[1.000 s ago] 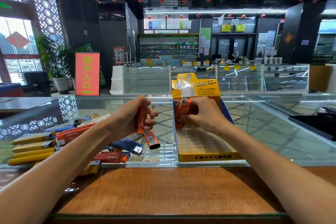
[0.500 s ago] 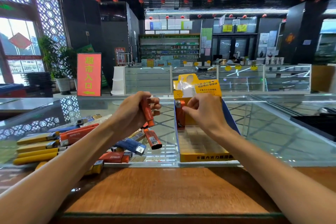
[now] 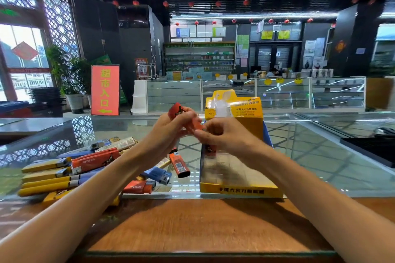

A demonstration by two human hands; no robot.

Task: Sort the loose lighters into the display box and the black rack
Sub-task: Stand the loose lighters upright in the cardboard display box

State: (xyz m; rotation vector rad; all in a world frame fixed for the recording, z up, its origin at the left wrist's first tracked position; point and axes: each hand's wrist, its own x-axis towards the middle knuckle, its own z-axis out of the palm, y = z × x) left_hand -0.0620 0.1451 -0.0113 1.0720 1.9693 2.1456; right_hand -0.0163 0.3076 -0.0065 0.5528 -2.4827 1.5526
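My left hand grips an orange lighter above the glass counter, just left of the yellow display box. My right hand meets it, its fingertips pinching the lighter's lower end. One orange lighter stands in the box's back left corner, partly hidden by my right hand. Loose lighters lie on the counter to the left: an orange one, a blue one, a red one and a pile of long yellow, orange and blue lighters. The black rack is at the right edge.
The glass counter stretches behind a wooden ledge nearest me. The box's tall yellow back card rises behind my hands. Shop shelves and glass showcases stand far behind.
My right hand left the box's back corner and moved left to meet my left hand. My left hand raised its orange lighter and tilted it toward the right hand.
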